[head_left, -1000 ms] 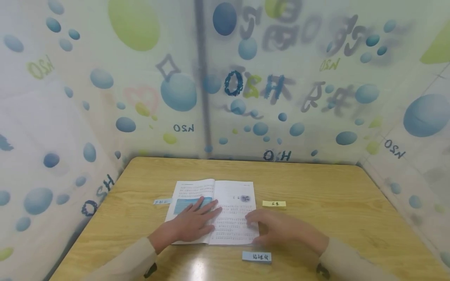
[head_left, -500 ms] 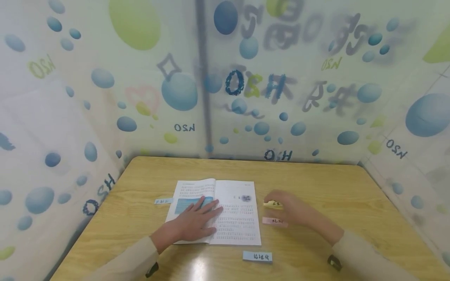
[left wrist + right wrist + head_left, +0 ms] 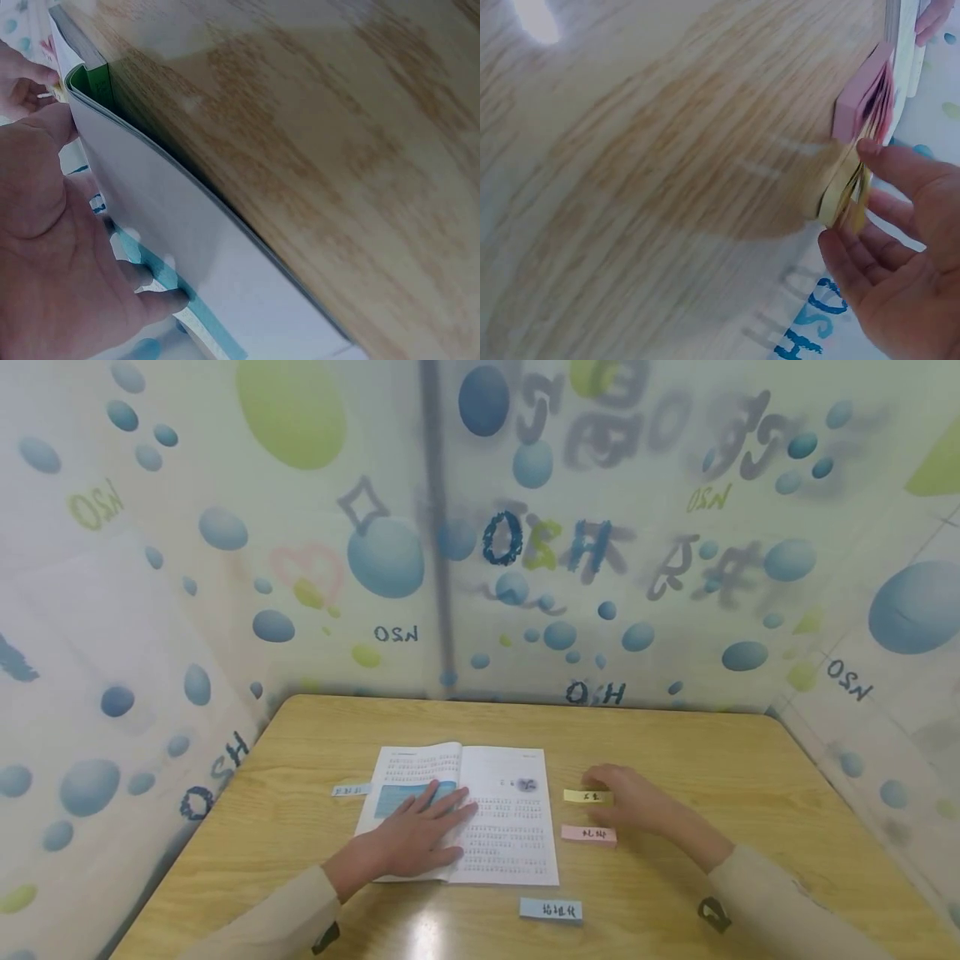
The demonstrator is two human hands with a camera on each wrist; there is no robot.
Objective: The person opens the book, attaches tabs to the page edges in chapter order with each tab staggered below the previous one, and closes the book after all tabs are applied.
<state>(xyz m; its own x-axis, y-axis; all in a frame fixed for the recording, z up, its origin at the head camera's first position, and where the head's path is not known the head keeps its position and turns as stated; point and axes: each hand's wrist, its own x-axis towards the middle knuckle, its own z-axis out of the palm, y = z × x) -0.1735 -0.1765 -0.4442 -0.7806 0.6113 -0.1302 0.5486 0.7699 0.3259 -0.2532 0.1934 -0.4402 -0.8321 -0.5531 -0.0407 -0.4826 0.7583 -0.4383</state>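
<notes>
An open book lies on the wooden table, printed text on both pages and a blue block on the left one. My left hand rests flat across its left page and the fold, fingers spread; the left wrist view shows the palm side of that hand. My right hand is at the right end of a yellow sticky note pad. In the right wrist view, the thumb and fingers stand apart on either side of this pad. A pink sticky note pad lies just nearer to me.
A blue sticky note pad lies in front of the book's lower right corner. A light blue tab with handwriting sits by the book's left edge. Behind and beside the wooden table stand walls with a bubble pattern.
My right hand has gone from the book's right edge to the yellow pad, then a little further right, uncovering both the pink and yellow pads. The left hand stays on the book.
</notes>
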